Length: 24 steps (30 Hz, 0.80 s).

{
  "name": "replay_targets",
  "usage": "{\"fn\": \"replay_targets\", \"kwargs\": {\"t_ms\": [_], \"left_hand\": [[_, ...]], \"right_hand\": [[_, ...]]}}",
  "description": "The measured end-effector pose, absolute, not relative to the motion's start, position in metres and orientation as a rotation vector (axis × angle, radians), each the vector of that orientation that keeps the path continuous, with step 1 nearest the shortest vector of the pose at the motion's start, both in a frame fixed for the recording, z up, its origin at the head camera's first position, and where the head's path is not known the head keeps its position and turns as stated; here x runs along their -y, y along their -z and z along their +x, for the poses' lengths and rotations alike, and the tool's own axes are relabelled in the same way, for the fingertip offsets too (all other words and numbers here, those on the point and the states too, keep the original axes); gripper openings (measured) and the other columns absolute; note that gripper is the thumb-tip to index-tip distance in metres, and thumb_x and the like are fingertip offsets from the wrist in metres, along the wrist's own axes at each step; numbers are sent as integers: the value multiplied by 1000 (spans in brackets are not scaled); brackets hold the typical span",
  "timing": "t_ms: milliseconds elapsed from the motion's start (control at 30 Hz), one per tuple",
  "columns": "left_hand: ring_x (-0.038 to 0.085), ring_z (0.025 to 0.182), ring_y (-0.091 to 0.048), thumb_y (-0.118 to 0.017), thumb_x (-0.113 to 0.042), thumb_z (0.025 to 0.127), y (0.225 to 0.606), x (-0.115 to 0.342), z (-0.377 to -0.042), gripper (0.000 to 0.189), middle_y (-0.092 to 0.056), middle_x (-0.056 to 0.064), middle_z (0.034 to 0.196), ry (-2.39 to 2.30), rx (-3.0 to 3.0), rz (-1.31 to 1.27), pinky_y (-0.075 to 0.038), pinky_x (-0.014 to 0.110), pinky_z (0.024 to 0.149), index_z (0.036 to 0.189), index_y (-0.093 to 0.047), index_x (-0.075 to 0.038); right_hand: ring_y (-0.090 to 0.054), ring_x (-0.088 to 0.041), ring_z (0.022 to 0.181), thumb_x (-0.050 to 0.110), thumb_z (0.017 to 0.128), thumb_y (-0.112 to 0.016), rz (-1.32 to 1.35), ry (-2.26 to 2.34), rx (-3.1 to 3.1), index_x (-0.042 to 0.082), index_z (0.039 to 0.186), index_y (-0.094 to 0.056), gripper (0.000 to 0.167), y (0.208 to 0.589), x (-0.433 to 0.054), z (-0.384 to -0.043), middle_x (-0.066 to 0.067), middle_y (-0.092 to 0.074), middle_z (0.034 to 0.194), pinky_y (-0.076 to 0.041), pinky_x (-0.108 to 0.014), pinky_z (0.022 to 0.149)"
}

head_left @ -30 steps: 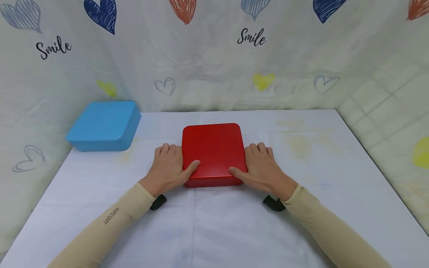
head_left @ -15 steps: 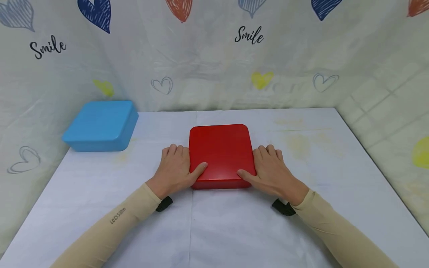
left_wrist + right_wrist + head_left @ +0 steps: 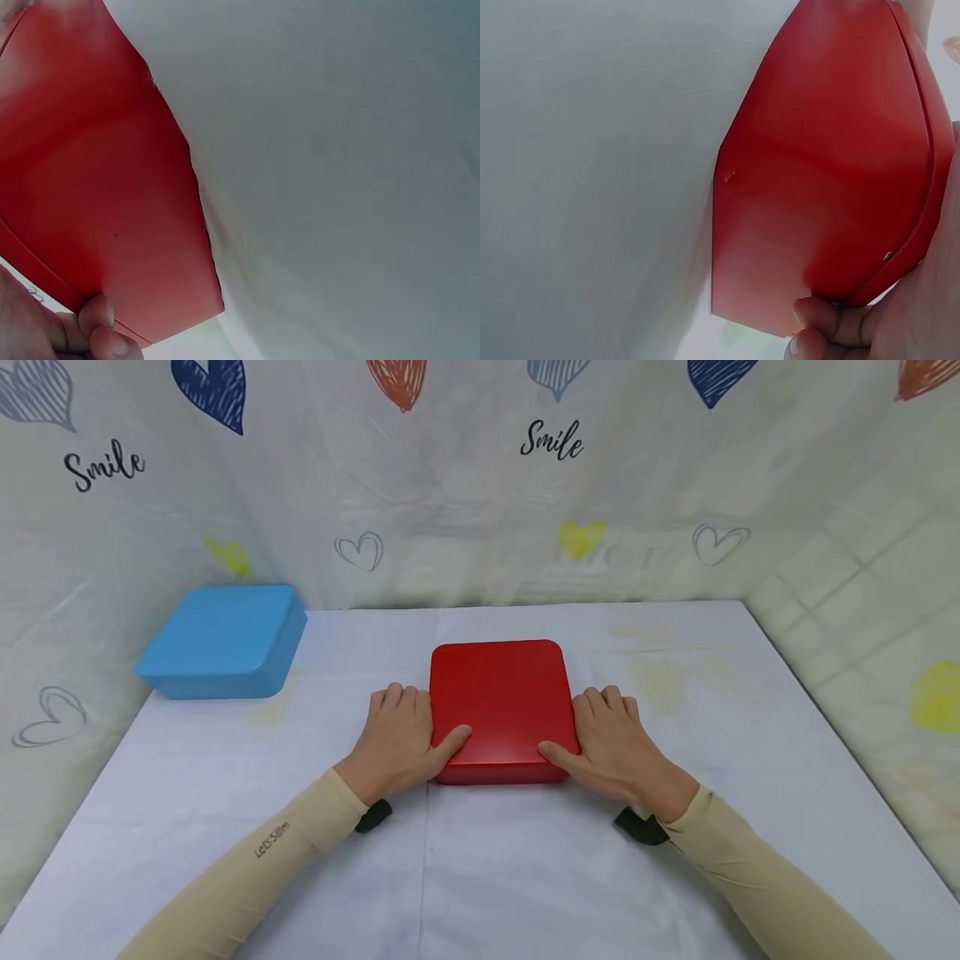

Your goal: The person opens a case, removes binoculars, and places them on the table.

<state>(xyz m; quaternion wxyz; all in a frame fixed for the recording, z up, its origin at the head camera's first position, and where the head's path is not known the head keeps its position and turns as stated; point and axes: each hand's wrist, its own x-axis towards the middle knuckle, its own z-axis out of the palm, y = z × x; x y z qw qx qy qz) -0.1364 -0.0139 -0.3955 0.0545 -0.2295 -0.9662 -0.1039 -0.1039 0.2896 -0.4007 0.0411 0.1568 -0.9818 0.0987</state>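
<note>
A red box [image 3: 501, 702] with a flat top and rounded corners lies near the middle of the white table, square to the person. My left hand [image 3: 397, 737] grips its left side, the thumb lying over the top near the front corner. On the opposite side my right hand [image 3: 618, 745] holds it the same way, its thumb over the front right part. Both wrist views show curled fingertips against the red side walls [image 3: 112, 187], just below a thin seam. In the right wrist view the box wall [image 3: 810, 180] has a small nick.
A blue box [image 3: 225, 639] of similar shape stands at the table's back left corner, its left part overlapping the edge in this view. Behind the white table [image 3: 480, 868] hangs a pale curtain [image 3: 450, 485] printed with hearts and "Smile".
Both hands have moved the red box to the right and slightly toward the person, holding it throughout. The blue box has kept its place on the table while the head view shifted slightly.
</note>
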Motion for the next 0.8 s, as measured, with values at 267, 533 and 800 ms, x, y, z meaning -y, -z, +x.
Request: {"fn": "replay_targets", "kwargs": {"t_ms": [267,533,800], "left_hand": [[21,80,-47,-51,-63,96,397,5,-137,57,-52,6,79,318,2923,-730,-36,40,84,86,-52,-7],[21,76,-47,-51,-63,96,396,-3,-134,58,-51,5,74,304,2889,-765,-36,39,82,82,-51,-7],[19,75,-46,-51,-64,96,397,-12,-131,58,-49,4,73,312,2879,-797,-36,38,82,81,-51,-8]], "right_hand": [[-43,-23,92,60,94,-59,457,-312,3028,7,96,-49,54,399,-299,-100,-4,-50,88,-26,-38,81],[-44,-24,94,59,94,-60,453,-312,3033,7,98,-50,53,398,-308,-95,-5,-51,91,-27,-39,82],[-43,-23,92,57,94,-61,451,-302,3026,6,97,-49,52,395,-317,-88,-5,-51,89,-27,-38,81]]}}
